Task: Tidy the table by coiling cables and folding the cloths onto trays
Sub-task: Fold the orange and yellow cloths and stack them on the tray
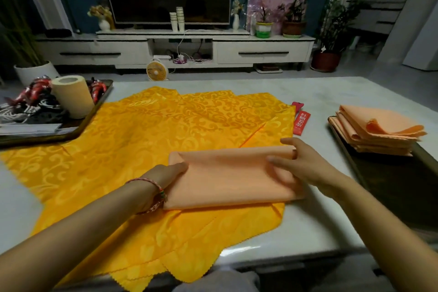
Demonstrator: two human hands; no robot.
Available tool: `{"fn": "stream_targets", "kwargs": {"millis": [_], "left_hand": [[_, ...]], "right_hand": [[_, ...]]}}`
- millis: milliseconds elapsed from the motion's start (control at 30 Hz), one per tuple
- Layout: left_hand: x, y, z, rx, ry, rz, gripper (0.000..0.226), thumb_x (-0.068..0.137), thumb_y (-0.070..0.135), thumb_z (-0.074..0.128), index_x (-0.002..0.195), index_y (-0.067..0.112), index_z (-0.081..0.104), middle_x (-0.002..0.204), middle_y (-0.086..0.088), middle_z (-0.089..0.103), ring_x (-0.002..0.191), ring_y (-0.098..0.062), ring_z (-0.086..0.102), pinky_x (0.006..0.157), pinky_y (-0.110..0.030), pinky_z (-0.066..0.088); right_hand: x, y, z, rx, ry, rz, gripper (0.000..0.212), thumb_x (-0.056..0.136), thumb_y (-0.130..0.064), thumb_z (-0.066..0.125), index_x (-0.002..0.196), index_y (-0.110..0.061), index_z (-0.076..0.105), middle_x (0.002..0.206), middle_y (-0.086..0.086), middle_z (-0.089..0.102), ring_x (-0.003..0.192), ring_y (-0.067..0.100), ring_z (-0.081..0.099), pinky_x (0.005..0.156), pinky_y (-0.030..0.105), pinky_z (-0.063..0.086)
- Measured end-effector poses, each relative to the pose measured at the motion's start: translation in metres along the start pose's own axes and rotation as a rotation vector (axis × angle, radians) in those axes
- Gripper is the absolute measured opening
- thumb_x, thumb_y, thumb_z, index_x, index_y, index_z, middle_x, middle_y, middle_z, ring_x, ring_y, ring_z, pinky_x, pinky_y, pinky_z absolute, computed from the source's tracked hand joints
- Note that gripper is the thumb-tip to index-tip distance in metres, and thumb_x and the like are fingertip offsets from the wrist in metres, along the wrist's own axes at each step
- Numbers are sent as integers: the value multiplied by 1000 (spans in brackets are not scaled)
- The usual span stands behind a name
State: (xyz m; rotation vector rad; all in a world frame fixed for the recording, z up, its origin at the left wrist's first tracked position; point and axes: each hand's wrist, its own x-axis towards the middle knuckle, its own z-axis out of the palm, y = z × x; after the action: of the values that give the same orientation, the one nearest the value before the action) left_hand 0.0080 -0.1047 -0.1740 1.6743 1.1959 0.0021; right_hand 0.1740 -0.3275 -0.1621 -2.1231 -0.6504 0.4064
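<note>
A plain peach cloth (pixel 227 178) lies folded into a long rectangle on top of several spread yellow patterned cloths (pixel 132 135). My left hand (pixel 166 176) grips its left end, thumb on top. My right hand (pixel 296 166) pinches its right end, fingers curled around the upper fold. At the right, a dark tray (pixel 388 180) carries a stack of folded peach cloths (pixel 379 130). At the far left, another dark tray (pixel 71 134) holds coiled cables (pixel 35 104) in red, black and white.
A cream roll of paper (pixel 73 96) stands on the left tray. Two red packets (pixel 300 117) lie on the marble table (pixel 308 225) between the yellow cloths and the right tray. The table's near edge runs just under my forearms.
</note>
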Motion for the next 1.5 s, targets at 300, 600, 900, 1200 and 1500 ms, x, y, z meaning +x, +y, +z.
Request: {"fn": "stream_targets", "kwargs": {"millis": [300,600,900,1200,1500], "left_hand": [[-7,-18,13,380,452,401,40,96,36,45,65,11,45,75,-13,57,67,-25,46,54,-33,26],[-8,-5,17,563,385,263,58,93,52,39,121,2,50,127,-19,49,114,-35,51,83,-36,42],[-11,30,9,-136,119,459,12,92,13,55,100,9,63,84,-4,61,66,-11,52,54,-22,39],[-58,90,-50,-106,-232,845,10,84,31,63,87,25,70,80,5,73,70,-5,67,59,-18,52],[-60,43,14,-531,-700,307,62,81,57,47,113,7,63,104,-10,69,96,-24,64,84,-40,50]], "right_hand": [[-2,15,43,-472,420,64,36,97,-40,41,123,-15,41,112,14,62,100,33,59,78,37,43],[-3,-24,82,-714,188,-521,41,94,-23,46,133,-10,47,138,17,45,124,32,42,100,36,29],[1,-32,82,-582,-106,-376,75,95,-52,36,151,-16,2,159,6,2,146,20,-1,115,33,-2],[-17,-83,-4,111,-427,-338,38,66,-34,76,97,-13,70,97,6,73,87,21,69,78,38,56],[-23,-58,-12,665,-142,-48,27,80,-22,65,101,-6,64,91,12,72,73,20,68,61,28,57]]}}
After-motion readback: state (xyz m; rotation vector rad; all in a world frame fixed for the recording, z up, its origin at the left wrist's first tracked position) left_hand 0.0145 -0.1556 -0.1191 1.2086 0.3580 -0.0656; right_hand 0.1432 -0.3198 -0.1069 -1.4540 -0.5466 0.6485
